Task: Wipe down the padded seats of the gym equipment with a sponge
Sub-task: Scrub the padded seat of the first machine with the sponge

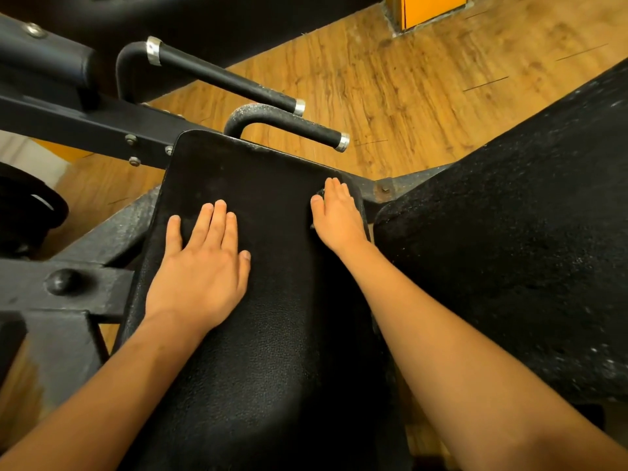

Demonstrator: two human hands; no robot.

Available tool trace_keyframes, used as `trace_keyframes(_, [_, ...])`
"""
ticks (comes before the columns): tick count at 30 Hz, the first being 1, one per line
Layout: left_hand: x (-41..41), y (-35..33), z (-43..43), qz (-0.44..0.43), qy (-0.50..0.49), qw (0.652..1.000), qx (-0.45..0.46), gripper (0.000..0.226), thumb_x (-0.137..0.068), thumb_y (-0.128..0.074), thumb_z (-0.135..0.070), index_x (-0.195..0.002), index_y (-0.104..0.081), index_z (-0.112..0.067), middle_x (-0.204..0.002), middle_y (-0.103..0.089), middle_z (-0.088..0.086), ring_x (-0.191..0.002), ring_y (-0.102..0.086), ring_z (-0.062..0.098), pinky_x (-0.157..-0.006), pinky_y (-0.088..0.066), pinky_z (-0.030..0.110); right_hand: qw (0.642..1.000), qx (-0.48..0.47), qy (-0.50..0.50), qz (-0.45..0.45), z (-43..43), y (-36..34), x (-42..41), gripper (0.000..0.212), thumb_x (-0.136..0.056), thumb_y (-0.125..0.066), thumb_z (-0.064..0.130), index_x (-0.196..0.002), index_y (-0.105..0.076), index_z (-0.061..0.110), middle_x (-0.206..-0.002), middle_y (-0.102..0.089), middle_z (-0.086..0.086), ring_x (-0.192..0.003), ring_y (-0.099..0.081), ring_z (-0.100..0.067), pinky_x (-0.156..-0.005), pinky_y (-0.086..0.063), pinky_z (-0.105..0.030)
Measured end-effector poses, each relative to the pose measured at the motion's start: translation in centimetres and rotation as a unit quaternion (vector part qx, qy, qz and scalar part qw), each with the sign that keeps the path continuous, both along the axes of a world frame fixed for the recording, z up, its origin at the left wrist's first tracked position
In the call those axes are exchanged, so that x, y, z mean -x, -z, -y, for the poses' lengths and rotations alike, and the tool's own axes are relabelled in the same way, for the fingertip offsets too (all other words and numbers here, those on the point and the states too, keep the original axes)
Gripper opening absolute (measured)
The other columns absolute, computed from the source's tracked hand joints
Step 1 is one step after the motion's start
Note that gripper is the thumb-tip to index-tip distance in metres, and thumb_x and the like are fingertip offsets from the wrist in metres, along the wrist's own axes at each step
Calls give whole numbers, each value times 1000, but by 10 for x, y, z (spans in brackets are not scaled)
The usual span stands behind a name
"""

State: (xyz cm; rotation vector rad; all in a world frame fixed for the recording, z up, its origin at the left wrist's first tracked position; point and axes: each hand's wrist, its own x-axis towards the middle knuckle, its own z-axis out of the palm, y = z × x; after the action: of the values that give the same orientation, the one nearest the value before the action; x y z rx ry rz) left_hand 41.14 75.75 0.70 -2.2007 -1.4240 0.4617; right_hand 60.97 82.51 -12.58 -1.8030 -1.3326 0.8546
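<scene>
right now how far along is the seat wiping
Done: nothing clearly finished; the middle seat shows no obvious wiped streak. In hand: the left hand lies flat on it, and the right hand presses at its right edge over a dark bit, possibly the sponge; cannot tell. Left: the right pad, speckled with pale dust, and the upper-left pad.

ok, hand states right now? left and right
Left hand: open, flat on the padded seat.
Right hand: open, flat on the seat's right edge; anything beneath it cannot be told.
</scene>
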Motion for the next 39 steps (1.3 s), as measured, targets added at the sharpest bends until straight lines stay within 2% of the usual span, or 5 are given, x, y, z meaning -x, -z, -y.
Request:
trace_keyframes(5, [-2,-2,0,3,-15,1000,21,65,-104,-25,-41,-157,-26,-4,-166,-19,15,-155,-14,26,-121,-11,58,1000,-1,-17,-14,41,3,9,59,-110,-31,35,-160,-22,7,-168,-20,-10,-157,-10,-27,-126,-17,-47])
trace_keyframes(13, [-5,-4,2,4,-37,999,37,68,-104,-15,-45,-161,-11,-8,-169,-3,10,-157,1,22,-123,-3,56,999,16,-27,-27,117,-2,32,61,-111,-27,37,-163,-8,11,-171,-4,-2,-157,5,-14,-126,3,-31])
trace_keyframes(20, [-5,-4,-1,6,-40,998,42,68,-104,-15,-46,-161,-9,-9,-170,-2,9,-156,3,23,-122,-3,57,999,15,-3,-36,83,-5,26,59,-111,-25,34,-162,-11,9,-171,-8,-6,-158,2,-19,-128,1,-35])
trace_keyframes(27, [-5,-3,-2,3,-38,998,45,68,-105,-15,-47,-161,-9,-9,-170,-1,9,-156,4,22,-123,-3,58,999,30,9,-30,44,-3,12,56,-109,-28,36,-156,-29,6,-166,-25,-10,-155,-15,-28,-125,-19,-46])
trace_keyframes(39, [-8,-3,-1,-1,-45,998,40,68,-103,-15,-46,-161,-11,-8,-170,-3,9,-157,2,22,-122,-3,58,999,18,-1,-36,149,-8,45,62,-110,-31,36,-163,-8,15,-171,-3,2,-156,7,-11,-126,4,-29])
